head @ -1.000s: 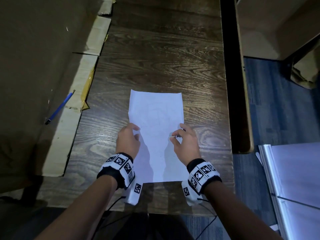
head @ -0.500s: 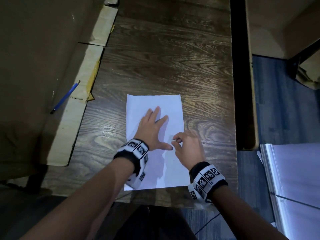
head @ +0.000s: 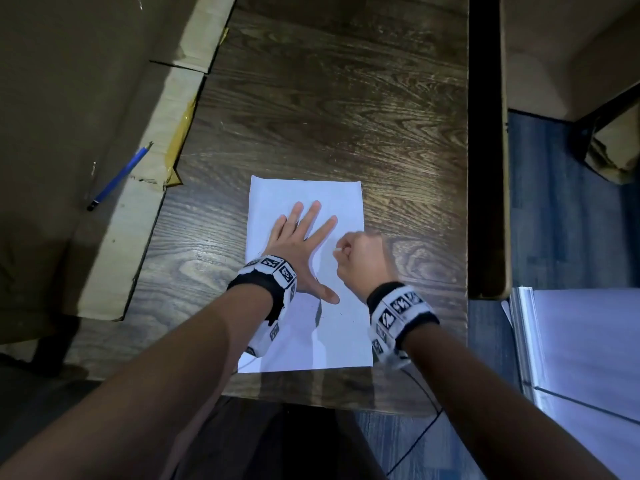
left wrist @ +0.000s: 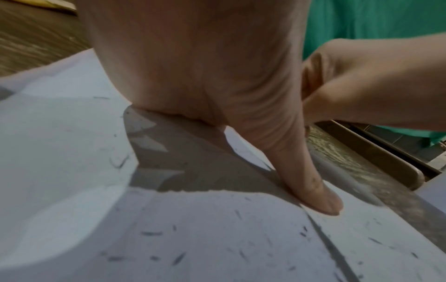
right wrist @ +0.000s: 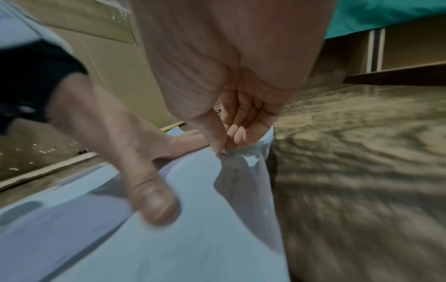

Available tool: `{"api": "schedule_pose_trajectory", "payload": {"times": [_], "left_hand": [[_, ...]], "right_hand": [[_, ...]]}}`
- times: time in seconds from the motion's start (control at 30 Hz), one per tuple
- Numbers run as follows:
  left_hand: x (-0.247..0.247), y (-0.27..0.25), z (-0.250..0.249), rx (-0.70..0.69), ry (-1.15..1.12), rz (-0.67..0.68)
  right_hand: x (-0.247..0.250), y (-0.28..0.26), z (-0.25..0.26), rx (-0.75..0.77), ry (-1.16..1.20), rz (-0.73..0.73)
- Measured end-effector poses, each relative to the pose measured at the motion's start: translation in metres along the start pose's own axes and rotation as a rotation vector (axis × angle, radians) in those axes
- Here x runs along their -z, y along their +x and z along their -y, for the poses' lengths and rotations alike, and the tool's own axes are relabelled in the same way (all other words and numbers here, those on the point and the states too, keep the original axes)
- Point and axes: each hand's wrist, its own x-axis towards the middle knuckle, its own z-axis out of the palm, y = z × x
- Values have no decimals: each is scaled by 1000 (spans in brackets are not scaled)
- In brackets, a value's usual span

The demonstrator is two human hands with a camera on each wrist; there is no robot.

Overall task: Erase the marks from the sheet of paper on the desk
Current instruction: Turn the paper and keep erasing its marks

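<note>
The left hand (head: pixel 300 244) lies flat on the sheet (head: pixel 332 334), fingers straight and spread toward 12 o'clock, thumb (left wrist: pixel 311 183) out toward 4 o'clock and pressing the paper. Half a second ago it sat a little nearer on the page; a second ago it was curled at the sheet's left edge. The right hand (head: pixel 363 259), at 3 o'clock from the left, is curled, thumb and fingertip pinched on a small white eraser (head: pixel 336 250) at the sheet's right edge. It has shifted slightly toward 12 o'clock since the earlier frames and is motion-blurred. Dark crumbs (left wrist: pixel 178 257) dot the sheet near the left thumb. The sheet lies near the front edge of the desk (head: pixel 329 116). At 10 o'clock a blue pencil (head: pixel 119 176) rests on cardboard (head: pixel 52 98).
</note>
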Motion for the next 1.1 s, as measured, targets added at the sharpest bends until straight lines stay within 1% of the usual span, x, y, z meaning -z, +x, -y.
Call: {"api": "schedule_pose_trajectory", "payload": {"times": [0.03, 0.1, 0.13, 0.2, 0.27, 0.33, 0.4, 0.47, 0.5, 0.53, 0.6, 0.67, 0.7, 0.77, 0.87, 0.93, 1.03, 1.1], "left_hand": [[0, 0, 0, -1, -2, -3], [-1, 0, 1, 4, -1, -3], [-1, 0, 1, 5, 0, -8], [-1, 1, 1, 0, -4, -9], [-1, 1, 0, 3, -9, 0], [0, 0, 0, 7, -5, 3], [0, 0, -1, 5, -11, -6], [0, -1, 0, 6, -19, -13], [0, -1, 0, 6, -19, -13], [-1, 0, 0, 5, -17, -14], [0, 0, 0, 1, -21, -8], [1, 1, 0, 8, -18, 3], [1, 1, 0, 10, -16, 8], [1, 1, 0, 7, -20, 6], [1, -1, 0, 12, -10, 3], [0, 0, 0, 9, -4, -2], [1, 2, -1, 12, -19, 13], [1, 1, -1, 15, -17, 13]], "right_hand": [[-3, -10, -2, 8, 15, 0], [-8, -27, -4, 15, 42, 55], [-8, -26, -4, 21, 50, 77], [-6, -9, -1, 44, 44, 38], [-4, 12, 2, 26, 67, -16], [-8, 16, 1, 5, 95, -53], [-13, -3, -3, -2, 97, -71], [-16, -24, -7, -9, 113, -26], [-15, -27, -7, -6, 115, -1], [-12, -20, -4, -5, 102, 5], [-8, 6, 1, 1, 98, -47], [-4, 25, 8, -17, 123, -64], [-6, 27, 8, -22, 126, -74], [-11, 10, 4, -42, 109, -84], [-14, -18, 2, -39, 100, -6], [-7, -4, 8, -31, 97, 2], [-3, 26, 14, -45, 137, -60], [-9, 19, 10, -74, 144, -81]]}}
